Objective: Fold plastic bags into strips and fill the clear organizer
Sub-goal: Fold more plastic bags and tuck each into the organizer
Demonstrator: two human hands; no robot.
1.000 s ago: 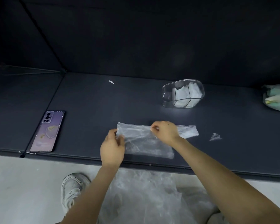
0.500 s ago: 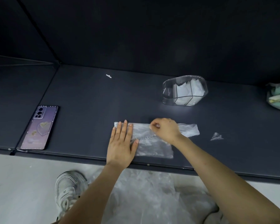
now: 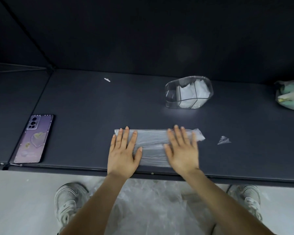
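A clear plastic bag [image 3: 152, 142], folded over into a flat band, lies near the front edge of the dark table [image 3: 85, 116]. My left hand [image 3: 124, 151] presses flat on its left end with straight fingers. My right hand [image 3: 182, 150] lies flat on its right part, fingers spread and slightly blurred. The bag's right tip sticks out past my right hand. Behind it to the right stands the clear organizer [image 3: 188, 92], with white folded plastic in its middle and right compartments.
A purple phone [image 3: 33, 139] lies at the table's left front. A small plastic scrap [image 3: 223, 140] sits right of the bag and a white bit [image 3: 107, 80] farther back. A greenish bundle [image 3: 290, 94] is at the right edge. More plastic [image 3: 153, 209] lies on the floor between my shoes.
My left hand went from gripping the bag's edge to pressing flat on it. My right hand let go of its pinch on the top edge and now lies flat on the bag.
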